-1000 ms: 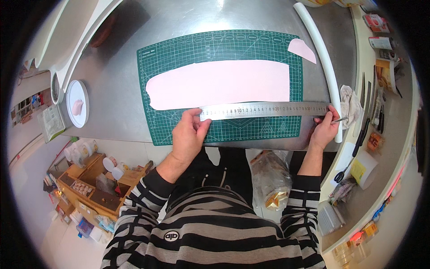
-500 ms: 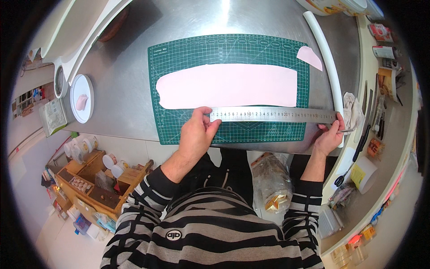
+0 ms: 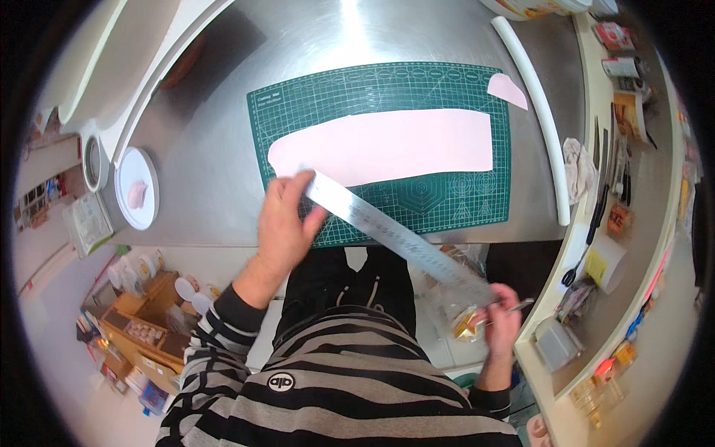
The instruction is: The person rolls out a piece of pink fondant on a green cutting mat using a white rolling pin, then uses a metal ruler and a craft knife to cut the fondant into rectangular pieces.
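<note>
A metal ruler (image 3: 387, 226) slants above the near edge of the green cutting mat (image 3: 320, 95), its right end down past the table edge. My left hand (image 3: 284, 223) is closed on its upper left end. My right hand (image 3: 503, 320), slightly blurred, grips the lower right end; a thin metal tool (image 3: 526, 304) juts from the same hand, its kind unclear. On the mat lies a long, smooth pink sheet (image 3: 395, 145), like rolled-out fondant, with a straight right edge and a rounded left end. The ruler's left end overlaps the sheet's near left edge in view.
A pink offcut (image 3: 508, 91) lies at the mat's far right corner, beside a long white rod (image 3: 538, 123). A cloth (image 3: 577, 171) rests right of it. At left stands a round white dish (image 3: 151, 175) holding a pink lump (image 3: 137, 195). A shelf with tools (image 3: 596, 223) lines the right.
The ruler has come away from beside the sheet's near edge and tilted, its right end swinging toward me. My left hand moved left, my right hand down and left, both still holding it.
</note>
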`<act>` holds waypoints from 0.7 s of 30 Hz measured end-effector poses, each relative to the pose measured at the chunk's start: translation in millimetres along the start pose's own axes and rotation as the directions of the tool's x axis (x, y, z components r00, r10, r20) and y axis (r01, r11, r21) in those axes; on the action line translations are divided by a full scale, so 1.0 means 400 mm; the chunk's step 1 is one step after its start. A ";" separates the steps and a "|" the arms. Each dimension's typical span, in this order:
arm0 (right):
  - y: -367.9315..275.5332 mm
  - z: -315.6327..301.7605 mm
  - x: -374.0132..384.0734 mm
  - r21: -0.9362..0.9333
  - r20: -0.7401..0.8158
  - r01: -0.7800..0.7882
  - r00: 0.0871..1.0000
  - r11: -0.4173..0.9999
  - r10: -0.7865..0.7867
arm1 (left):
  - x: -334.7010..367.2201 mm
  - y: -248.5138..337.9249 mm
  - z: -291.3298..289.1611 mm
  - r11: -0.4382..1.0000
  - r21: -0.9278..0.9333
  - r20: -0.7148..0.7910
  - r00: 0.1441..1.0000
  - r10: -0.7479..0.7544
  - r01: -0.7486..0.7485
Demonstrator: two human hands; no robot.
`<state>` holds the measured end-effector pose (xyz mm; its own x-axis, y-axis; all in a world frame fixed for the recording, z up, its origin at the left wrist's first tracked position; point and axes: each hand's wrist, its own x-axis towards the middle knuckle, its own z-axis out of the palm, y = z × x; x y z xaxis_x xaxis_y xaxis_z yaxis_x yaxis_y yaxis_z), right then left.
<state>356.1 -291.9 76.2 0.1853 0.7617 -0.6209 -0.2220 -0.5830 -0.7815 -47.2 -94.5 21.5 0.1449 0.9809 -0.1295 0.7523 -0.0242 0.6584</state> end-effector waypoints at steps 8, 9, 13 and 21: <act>0.311 0.381 -0.078 0.251 0.170 -0.312 0.946 0.916 0.276 | 0.281 -0.057 -0.014 0.897 0.198 0.094 0.919 0.383 -0.394; 0.329 0.413 -0.072 0.321 0.166 -0.293 0.954 0.901 0.251 | 0.292 -0.056 -0.015 0.867 0.238 0.125 0.899 0.419 -0.437; 0.358 0.490 -0.059 0.394 0.106 -0.257 0.966 0.883 0.234 | 0.297 -0.065 -0.023 0.760 0.188 0.251 0.778 0.576 -0.623; 0.371 0.517 -0.040 0.454 0.073 -0.257 0.965 0.853 0.251 | 0.292 -0.098 -0.007 0.716 0.059 0.424 0.667 0.613 -0.695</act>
<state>122.1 -332.2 -17.4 0.0527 0.6094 -0.7911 -0.6714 -0.5648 -0.4798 -61.7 21.4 -17.5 0.8299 0.5579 0.0031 0.4760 -0.7109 0.5177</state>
